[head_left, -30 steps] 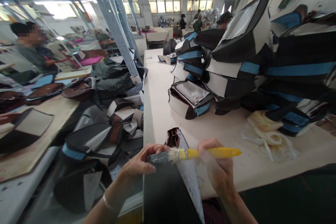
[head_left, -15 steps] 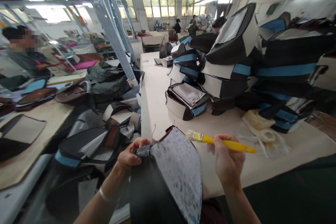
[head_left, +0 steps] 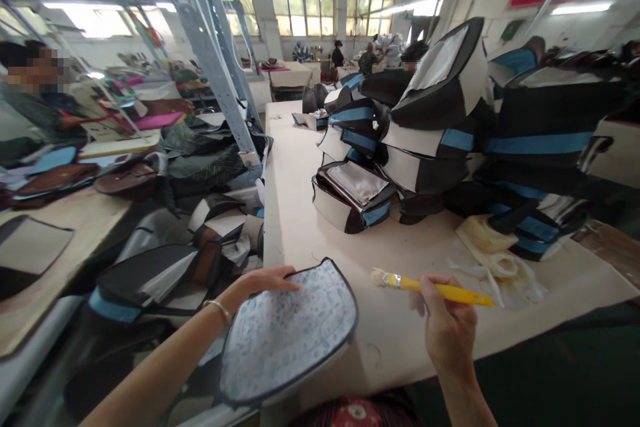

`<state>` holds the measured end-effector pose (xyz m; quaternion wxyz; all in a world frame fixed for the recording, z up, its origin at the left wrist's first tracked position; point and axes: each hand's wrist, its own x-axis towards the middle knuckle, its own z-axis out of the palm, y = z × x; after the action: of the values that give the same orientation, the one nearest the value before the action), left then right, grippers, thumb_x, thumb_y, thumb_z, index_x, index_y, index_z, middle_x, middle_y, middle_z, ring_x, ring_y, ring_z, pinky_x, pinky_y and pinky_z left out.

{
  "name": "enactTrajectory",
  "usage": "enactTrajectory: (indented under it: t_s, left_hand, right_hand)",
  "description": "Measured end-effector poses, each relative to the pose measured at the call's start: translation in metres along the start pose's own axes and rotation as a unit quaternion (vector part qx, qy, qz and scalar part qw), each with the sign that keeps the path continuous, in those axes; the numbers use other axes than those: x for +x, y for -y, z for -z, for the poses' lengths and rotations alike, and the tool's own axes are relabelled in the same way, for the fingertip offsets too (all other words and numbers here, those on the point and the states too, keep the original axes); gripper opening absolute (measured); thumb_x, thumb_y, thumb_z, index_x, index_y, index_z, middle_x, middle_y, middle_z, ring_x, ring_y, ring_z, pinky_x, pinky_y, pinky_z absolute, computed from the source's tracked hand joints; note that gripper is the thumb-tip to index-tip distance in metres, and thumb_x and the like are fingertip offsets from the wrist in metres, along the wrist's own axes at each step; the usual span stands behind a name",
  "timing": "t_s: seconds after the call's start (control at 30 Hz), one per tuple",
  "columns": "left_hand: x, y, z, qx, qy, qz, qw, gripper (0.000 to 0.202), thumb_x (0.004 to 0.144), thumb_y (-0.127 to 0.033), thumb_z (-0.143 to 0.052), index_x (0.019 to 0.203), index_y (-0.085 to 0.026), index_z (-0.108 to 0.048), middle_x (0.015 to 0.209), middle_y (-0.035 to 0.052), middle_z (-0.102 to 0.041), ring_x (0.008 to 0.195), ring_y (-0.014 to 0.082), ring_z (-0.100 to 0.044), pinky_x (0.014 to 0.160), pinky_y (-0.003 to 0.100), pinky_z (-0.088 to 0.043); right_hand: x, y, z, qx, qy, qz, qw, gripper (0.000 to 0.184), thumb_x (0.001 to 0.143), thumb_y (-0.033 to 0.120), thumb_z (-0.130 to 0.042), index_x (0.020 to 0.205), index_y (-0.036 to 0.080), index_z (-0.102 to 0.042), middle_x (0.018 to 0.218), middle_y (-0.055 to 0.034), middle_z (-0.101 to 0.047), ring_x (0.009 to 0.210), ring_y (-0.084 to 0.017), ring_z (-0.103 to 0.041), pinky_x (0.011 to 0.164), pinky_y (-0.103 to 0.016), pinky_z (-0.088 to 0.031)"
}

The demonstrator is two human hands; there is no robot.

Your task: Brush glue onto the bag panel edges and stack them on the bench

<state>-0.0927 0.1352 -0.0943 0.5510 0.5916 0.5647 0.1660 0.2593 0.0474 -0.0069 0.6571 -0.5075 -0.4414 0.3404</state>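
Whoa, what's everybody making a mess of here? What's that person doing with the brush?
A person has a yellow-handled brush in their right hand, with its bristles away from the blue-and-white patterned piece. Their left hand lies over that piece's upper edge, near the side of the pale table. Farther back on it is a big pile of black, white and blue bag-like pieces.
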Motion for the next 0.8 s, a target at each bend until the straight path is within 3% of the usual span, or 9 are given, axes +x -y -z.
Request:
enactTrajectory:
  t_s: [0.17, 0.27, 0.43, 0.6, 0.8]
  left_hand:
    - [0.050, -0.005, -0.052, -0.031, 0.006, -0.019, 0.999, 0.037, 0.059, -0.042, -0.077, 0.082, -0.013, -0.069, 0.075, 0.0031, -0.065, 0.072, 0.0206, -0.057, 0.067, 0.029, -0.042]
    - [0.059, -0.018, -0.073, -0.068, -0.011, -0.041, 0.997, 0.039, 0.068, -0.044, -0.069, 0.089, -0.012, -0.067, 0.078, 0.0033, -0.064, 0.071, 0.0188, -0.056, 0.066, 0.028, -0.042]
    - [0.030, -0.047, -0.087, -0.118, 0.009, -0.070, 0.990, 0.039, 0.074, -0.043, -0.066, 0.097, -0.012, -0.068, 0.079, 0.0023, -0.064, 0.068, 0.0162, -0.055, 0.061, 0.026, -0.039]
    - [-0.005, -0.068, -0.097, -0.177, 0.046, -0.072, 0.980, 0.031, 0.070, -0.031, -0.068, 0.095, -0.013, -0.070, 0.073, 0.0000, -0.063, 0.063, 0.0136, -0.050, 0.057, 0.024, -0.035]
    - [-0.012, -0.070, -0.103, -0.207, 0.004, -0.030, 0.978, 0.027, 0.074, -0.038, -0.064, 0.079, -0.013, -0.071, 0.055, -0.0038, -0.051, 0.049, 0.0094, -0.037, 0.049, 0.024, -0.023]
  right_hand:
    - [0.004, -0.016, -0.007, -0.042, 0.032, -0.051, 0.997, 0.024, 0.087, 0.041, -0.065, 0.082, 0.019, -0.055, 0.053, 0.0056, -0.052, 0.047, -0.011, -0.045, 0.046, -0.023, -0.035]
    - [0.007, -0.025, -0.013, -0.070, 0.056, -0.077, 0.993, 0.028, 0.087, 0.045, -0.064, 0.084, 0.019, -0.056, 0.054, 0.0046, -0.054, 0.049, -0.013, -0.049, 0.048, -0.024, -0.037]
    - [0.011, -0.025, -0.030, -0.103, 0.092, -0.058, 0.989, 0.030, 0.088, 0.048, -0.060, 0.084, 0.019, -0.055, 0.055, 0.0037, -0.055, 0.049, -0.014, -0.050, 0.048, -0.024, -0.038]
    - [0.010, -0.030, -0.050, -0.189, 0.182, 0.001, 0.965, 0.025, 0.093, 0.041, -0.051, 0.081, 0.019, -0.054, 0.055, 0.0040, -0.052, 0.048, -0.013, -0.049, 0.048, -0.024, -0.037]
    - [0.006, -0.040, -0.054, -0.231, 0.145, 0.019, 0.962, 0.020, 0.091, 0.037, -0.051, 0.080, 0.020, -0.053, 0.055, 0.0042, -0.050, 0.047, -0.014, -0.046, 0.047, -0.024, -0.034]
